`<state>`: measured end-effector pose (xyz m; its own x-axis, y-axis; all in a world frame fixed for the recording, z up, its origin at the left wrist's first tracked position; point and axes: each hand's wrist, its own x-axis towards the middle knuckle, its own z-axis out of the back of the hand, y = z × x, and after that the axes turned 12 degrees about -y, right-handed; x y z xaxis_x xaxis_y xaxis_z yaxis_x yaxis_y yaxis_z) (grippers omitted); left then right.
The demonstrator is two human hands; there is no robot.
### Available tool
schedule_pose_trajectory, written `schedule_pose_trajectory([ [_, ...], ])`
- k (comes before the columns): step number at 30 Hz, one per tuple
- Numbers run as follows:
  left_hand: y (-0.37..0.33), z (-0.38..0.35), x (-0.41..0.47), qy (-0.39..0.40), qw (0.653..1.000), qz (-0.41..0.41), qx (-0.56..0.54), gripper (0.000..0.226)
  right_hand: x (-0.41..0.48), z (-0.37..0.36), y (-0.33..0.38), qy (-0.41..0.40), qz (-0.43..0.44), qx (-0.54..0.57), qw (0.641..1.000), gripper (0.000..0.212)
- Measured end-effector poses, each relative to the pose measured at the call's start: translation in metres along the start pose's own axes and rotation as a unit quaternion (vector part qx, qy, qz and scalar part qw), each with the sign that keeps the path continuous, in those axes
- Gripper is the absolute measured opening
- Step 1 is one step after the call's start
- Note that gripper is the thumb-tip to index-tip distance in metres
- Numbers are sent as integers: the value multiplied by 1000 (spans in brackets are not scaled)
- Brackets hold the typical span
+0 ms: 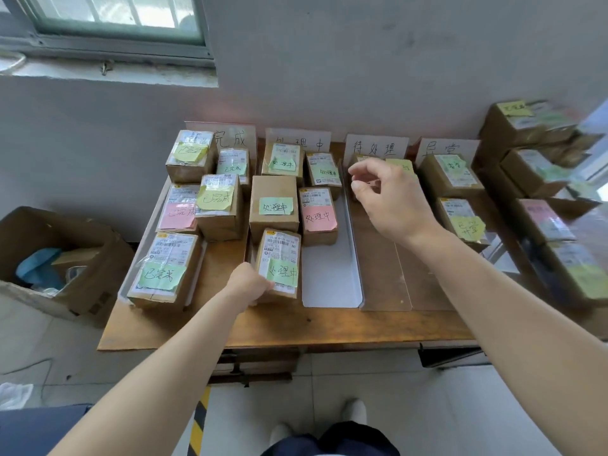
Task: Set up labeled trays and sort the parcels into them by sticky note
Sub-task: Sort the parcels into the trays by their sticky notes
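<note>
Four trays stand side by side on the wooden table [296, 327], each with a handwritten white label card at its back. The leftmost tray [227, 258] holds several brown parcels with sticky notes. My left hand [250, 284] grips the near left corner of a green-noted parcel [279, 258] at the front of the second, white tray [329, 278]. My right hand [391, 195] hovers over the third tray [378, 278], fingers loosely curled and holding nothing. A yellow-noted parcel [401, 165] lies behind it, mostly hidden. The fourth tray [424, 284] holds two parcels [450, 179].
A pile of noted parcels [539, 179] fills the table's right end, partly blurred. An open cardboard box [59, 245] with blue material inside sits on the floor at the left. A wall and a window sill rise behind the table.
</note>
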<state>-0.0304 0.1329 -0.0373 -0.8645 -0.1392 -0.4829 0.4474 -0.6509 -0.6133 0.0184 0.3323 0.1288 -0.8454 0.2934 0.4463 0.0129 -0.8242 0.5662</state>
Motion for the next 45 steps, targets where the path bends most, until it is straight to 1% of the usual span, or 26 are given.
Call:
schedule_pose_trajectory([
  [3,-13,7,-9,-85,987,-71,121,28,-6,14,2,-13,6,-2,1000,26],
  [5,-28,15,-16,-130,972,-113,160,28,-7,22,3,-21,19,-3,1000,26],
  [7,-49,23,-25,-161,960,-170,155,30,-8,30,4,-35,46,-21,998,26],
  [10,-90,33,-52,-160,937,-292,104,43,-8,44,2,-67,96,-57,992,25],
  [12,-119,34,-79,-187,905,-374,73,44,-9,58,-3,-85,125,-68,986,24],
  [15,-157,24,-121,-251,838,-481,52,39,-13,88,-20,-99,155,-105,977,26],
  [19,-195,-15,-178,-293,769,-566,40,33,-18,135,-60,-126,168,-139,968,30],
  [21,-212,-47,-205,-298,751,-588,43,33,-24,162,-89,-133,173,-152,964,31],
  [26,-259,-147,-268,-272,748,-604,37,32,-37,240,-177,-121,166,-178,962,31],
  [31,-293,-231,-314,-235,766,-596,45,31,-45,304,-257,-110,134,-195,965,28],
  [34,-306,-256,-327,-218,779,-586,48,31,-47,325,-287,-112,112,-206,966,29],
  [41,-341,-283,-326,-196,783,-590,35,33,-30,349,-324,-122,83,-211,966,29],
  [45,-360,-298,-316,-178,789,-587,25,33,-15,354,-340,-105,69,-229,965,30],
])
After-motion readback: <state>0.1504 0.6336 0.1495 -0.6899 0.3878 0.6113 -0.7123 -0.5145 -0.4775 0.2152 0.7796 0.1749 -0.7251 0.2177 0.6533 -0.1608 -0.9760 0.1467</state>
